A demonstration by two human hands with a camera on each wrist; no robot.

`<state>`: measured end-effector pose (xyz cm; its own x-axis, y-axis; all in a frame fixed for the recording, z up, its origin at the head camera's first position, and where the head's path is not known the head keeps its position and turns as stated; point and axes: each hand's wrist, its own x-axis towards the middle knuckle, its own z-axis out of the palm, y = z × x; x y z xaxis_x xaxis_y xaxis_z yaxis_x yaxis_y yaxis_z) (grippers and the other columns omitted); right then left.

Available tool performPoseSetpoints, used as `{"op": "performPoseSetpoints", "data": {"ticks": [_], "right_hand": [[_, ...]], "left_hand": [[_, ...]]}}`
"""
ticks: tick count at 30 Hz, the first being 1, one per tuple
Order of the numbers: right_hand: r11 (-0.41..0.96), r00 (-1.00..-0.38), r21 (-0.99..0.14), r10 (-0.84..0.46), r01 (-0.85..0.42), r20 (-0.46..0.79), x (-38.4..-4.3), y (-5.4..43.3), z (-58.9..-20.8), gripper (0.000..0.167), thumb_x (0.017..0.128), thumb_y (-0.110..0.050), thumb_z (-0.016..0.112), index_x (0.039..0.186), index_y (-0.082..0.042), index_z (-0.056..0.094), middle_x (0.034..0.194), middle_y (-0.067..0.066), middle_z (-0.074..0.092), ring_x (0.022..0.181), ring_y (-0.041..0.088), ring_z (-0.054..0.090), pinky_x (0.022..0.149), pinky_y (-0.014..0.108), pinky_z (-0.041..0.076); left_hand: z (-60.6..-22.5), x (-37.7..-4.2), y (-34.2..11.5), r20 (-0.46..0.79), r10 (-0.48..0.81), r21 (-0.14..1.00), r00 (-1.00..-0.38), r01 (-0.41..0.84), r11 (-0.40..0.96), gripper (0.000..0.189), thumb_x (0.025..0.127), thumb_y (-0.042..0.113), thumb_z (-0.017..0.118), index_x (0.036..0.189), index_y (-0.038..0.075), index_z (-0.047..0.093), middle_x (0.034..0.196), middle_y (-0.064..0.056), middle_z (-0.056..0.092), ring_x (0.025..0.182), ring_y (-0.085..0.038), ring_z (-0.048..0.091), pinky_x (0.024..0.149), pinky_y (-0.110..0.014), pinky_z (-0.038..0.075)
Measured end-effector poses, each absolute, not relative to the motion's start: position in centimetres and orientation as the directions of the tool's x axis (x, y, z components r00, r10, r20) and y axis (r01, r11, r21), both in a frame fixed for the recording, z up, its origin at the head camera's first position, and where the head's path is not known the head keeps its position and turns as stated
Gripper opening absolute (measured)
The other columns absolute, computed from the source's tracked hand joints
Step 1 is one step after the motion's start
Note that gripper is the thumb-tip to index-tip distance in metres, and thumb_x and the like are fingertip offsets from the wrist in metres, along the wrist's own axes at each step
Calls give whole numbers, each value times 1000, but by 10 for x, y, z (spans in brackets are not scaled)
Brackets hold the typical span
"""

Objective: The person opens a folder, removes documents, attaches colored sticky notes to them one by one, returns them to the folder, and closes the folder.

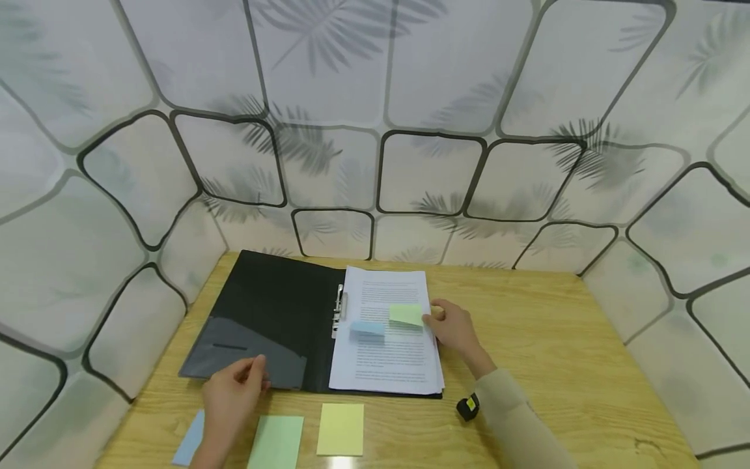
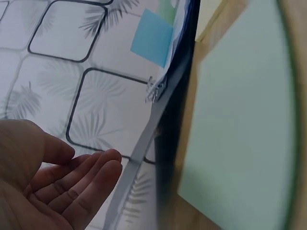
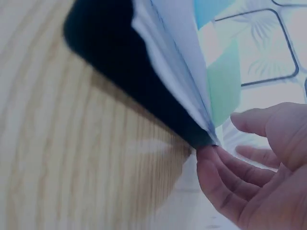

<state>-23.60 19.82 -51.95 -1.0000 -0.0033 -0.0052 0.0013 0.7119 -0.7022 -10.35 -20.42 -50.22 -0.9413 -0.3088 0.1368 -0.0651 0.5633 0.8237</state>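
Note:
An open black binder (image 1: 287, 280) lies on the table with a stack of printed paper (image 1: 389, 371) under its metal ring clip (image 1: 338, 309). A green sticky note (image 1: 405, 314) and a blue sticky note (image 1: 368, 328) sit on the top sheet, their lower ends lifted. At the right edge of the stack is my right hand (image 1: 456, 327); its fingertips touch the sheets' edge, while the thumb stands apart beside the green note. My left hand (image 1: 234, 387), holding nothing, hovers with loosely bent fingers over the lower edge of the grey pocket (image 1: 258, 348) inside the left cover.
In front of the binder lie a blue pad (image 1: 189, 440), a green pad (image 1: 277, 443) and a yellow pad (image 1: 340, 430) of sticky notes. A small black object with a yellow mark (image 1: 468, 408) sits by the right sleeve. A patterned wall covering (image 1: 428, 176) borders the wooden table (image 1: 556, 339).

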Motion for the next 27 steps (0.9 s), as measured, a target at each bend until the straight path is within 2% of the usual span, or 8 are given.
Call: {"op": "performPoseSetpoints", "data": {"ticks": [3, 6, 9, 12, 15, 18, 24, 27], "right_hand": [[772, -995, -628, -80, -97, 56, -233, 196, -519, 48, 100, -22, 72, 142, -2, 64, 114, 21, 74, 89, 28, 70, 70, 37, 58], [822, -982, -537, -158, -188, 103, -232, 196, -521, 39, 99, -20, 74, 133, -1, 71, 127, 25, 70, 113, 40, 68, 95, 52, 57], [849, -974, -479, -200, -225, 103, -232, 195, -525, 38, 99, -21, 75, 130, 1, 72, 139, 30, 64, 132, 50, 58, 113, 63, 46], [876, -974, -427, -219, -225, 64, -233, 195, -529, 43, 100, -25, 73, 135, 0, 70, 145, 32, 60, 139, 53, 51, 117, 65, 41], [896, -971, -383, -239, -227, 17, -232, 195, -531, 46, 103, -27, 69, 140, 0, 66, 149, 32, 56, 145, 57, 42, 119, 68, 36], [908, -965, -342, -261, -241, -13, -231, 196, -531, 47, 105, -29, 65, 143, -1, 64, 152, 32, 53, 148, 60, 36, 120, 71, 34], [911, -961, -333, -273, -245, -37, -230, 197, -530, 48, 107, -32, 62, 146, -3, 62, 155, 31, 51, 149, 61, 34, 120, 70, 33], [906, -961, -349, -273, -240, -48, -230, 198, -530, 48, 108, -31, 61, 147, -3, 61, 156, 32, 49, 149, 62, 34, 121, 70, 32]], "left_hand": [[-499, -119, -197, 228, -230, 791, -946, 42, 610, 20, 103, 18, 70, 98, 4, 83, 72, -2, 77, 58, -6, 67, 58, -22, 54], [-497, -136, -187, 268, -154, 753, -951, 107, 650, 18, 102, 16, 71, 104, 3, 82, 80, -5, 79, 65, -10, 69, 59, -26, 55], [-496, -153, -176, 251, -82, 723, -964, 131, 678, 21, 102, 16, 71, 113, 1, 81, 94, -12, 81, 72, -16, 71, 64, -32, 58], [-497, -171, -168, 224, -15, 711, -975, 153, 687, 26, 103, 16, 69, 121, -1, 78, 109, -19, 80, 72, -27, 73, 68, -41, 60], [-504, -190, -162, 230, 29, 697, -973, 185, 693, 30, 105, 15, 66, 126, -4, 74, 121, -25, 76, 98, -43, 75, 87, -54, 62], [-512, -208, -156, 235, 54, 673, -970, 203, 712, 33, 106, 16, 64, 129, -6, 72, 131, -29, 70, 133, -53, 58, 111, -64, 48], [-525, -233, -138, 165, 92, 653, -982, 178, 736, 42, 108, 21, 58, 137, -8, 65, 149, -41, 50, 147, -63, 34, 121, -76, 24], [-528, -242, -129, 124, 96, 656, -988, 155, 738, 49, 110, 26, 56, 143, -10, 59, 156, -43, 40, 152, -63, 24, 124, -76, 16]]}}
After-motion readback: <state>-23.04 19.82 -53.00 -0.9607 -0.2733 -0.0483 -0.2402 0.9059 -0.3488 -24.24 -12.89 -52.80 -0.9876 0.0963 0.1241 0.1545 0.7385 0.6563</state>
